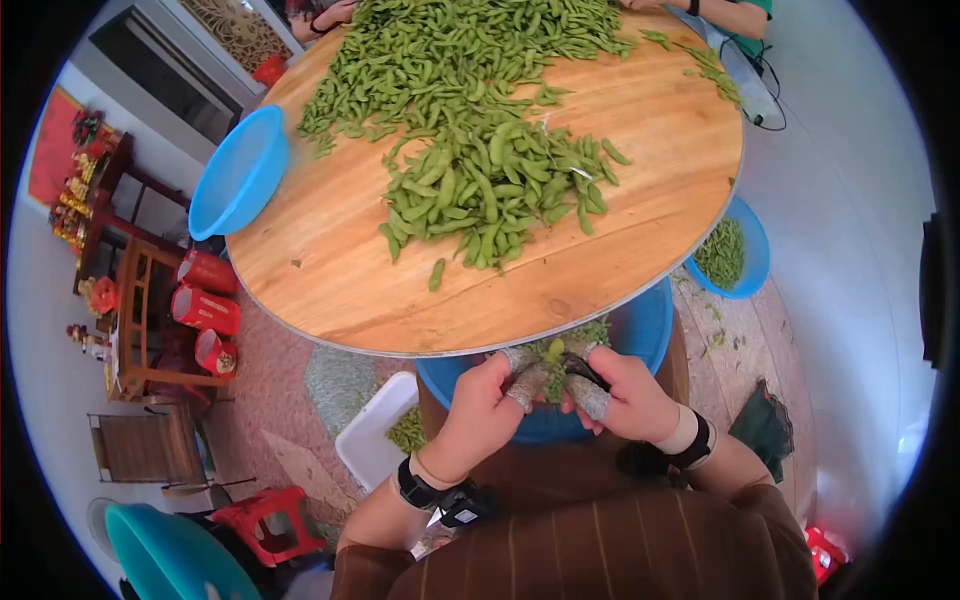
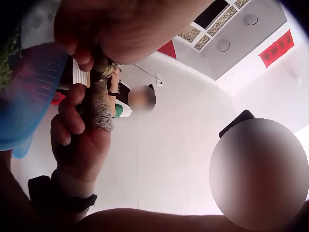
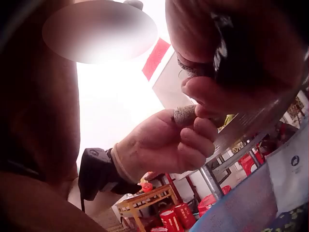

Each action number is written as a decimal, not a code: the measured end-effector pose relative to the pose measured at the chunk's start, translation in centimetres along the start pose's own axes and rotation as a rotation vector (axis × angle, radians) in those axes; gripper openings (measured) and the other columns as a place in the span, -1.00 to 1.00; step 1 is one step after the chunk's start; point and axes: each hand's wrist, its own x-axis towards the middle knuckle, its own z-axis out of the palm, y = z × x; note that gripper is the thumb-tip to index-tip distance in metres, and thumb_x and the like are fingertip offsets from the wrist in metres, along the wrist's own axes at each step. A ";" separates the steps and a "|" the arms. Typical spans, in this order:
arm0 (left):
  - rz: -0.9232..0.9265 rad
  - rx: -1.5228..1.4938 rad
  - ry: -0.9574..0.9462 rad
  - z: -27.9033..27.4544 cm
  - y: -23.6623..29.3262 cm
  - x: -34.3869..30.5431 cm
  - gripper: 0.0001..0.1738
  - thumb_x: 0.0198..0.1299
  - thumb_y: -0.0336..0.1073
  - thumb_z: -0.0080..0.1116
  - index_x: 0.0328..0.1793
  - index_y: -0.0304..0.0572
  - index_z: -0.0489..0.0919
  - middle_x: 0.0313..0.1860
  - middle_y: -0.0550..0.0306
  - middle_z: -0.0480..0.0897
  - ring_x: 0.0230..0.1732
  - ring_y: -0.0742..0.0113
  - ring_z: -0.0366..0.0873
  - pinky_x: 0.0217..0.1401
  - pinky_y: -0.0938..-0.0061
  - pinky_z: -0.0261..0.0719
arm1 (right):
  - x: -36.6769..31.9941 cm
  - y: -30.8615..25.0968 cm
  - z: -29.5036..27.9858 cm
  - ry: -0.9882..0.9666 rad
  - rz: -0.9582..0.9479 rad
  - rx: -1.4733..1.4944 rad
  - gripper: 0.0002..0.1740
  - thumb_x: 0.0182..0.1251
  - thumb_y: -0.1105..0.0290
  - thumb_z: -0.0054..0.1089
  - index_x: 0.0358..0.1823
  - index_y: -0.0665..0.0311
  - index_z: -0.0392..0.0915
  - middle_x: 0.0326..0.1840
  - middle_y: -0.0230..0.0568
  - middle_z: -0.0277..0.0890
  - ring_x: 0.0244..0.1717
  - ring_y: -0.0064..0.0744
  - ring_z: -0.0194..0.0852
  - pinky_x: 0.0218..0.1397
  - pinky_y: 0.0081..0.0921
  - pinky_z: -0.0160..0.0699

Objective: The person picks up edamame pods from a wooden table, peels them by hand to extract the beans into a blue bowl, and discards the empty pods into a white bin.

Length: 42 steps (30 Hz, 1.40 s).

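My left hand (image 1: pixel 478 415) and right hand (image 1: pixel 640 395) meet just below the near edge of the round wooden table (image 1: pixel 400 320). Grey fabric covers (image 1: pixel 595 400) sleeve some of the fingertips. Between the two hands a small yellow-green soybean pod (image 1: pixel 555 350) is pinched, its lower part hidden by fingers. In the left wrist view the fingers of both hands curl close together. Something black and shiny (image 3: pixel 222 46) lies against the right hand's fingers. Under the hands stands a blue basin (image 1: pixel 655 330) with green beans in it.
A big heap of green soybean pods (image 1: pixel 480 180) covers much of the table. A light blue bowl (image 1: pixel 240 175) leans at its left edge. A blue basin of pods (image 1: pixel 765 255) and a white tub (image 1: pixel 365 435) stand on the floor. Other people's arms (image 1: pixel 735 15) reach in at the far side.
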 end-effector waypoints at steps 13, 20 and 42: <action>0.554 0.779 0.136 0.8 -0.6 0.3 -0.78 0.10 -0.57 0.08 -0.10 -0.30 0.52 -0.42 -0.03 0.57 -0.44 0.19 0.51 -0.39 0.49 0.46 | -0.2 0.1 0.0 0.035 0.009 0.060 -0.70 0.40 0.41 -0.08 0.13 0.24 0.33 -0.44 -0.42 0.46 -0.64 -0.71 0.30 -0.63 -0.70 0.33; 0.016 0.012 -0.122 0.2 1.0 -0.1 -0.88 0.30 -0.46 0.00 -0.10 -0.33 0.50 -0.58 0.18 0.44 -0.52 0.34 0.45 -0.44 0.51 0.42 | -0.2 -0.9 -1.2 -0.190 0.288 0.718 -0.62 0.44 0.38 -0.07 0.25 0.16 0.30 -0.50 -0.47 0.32 -0.68 -0.75 0.13 -0.66 -0.74 0.16; -0.246 -0.386 0.100 -0.3 -4.3 0.3 -0.81 0.32 -0.34 0.02 -0.03 -0.24 0.53 -0.40 0.12 0.63 -0.49 0.44 0.50 -0.43 0.56 0.46 | 0.0 2.5 0.1 -0.115 0.265 0.226 -0.74 0.38 0.40 -0.07 0.06 0.19 0.41 -0.47 -0.47 0.40 -0.60 -0.73 0.31 -0.58 -0.72 0.38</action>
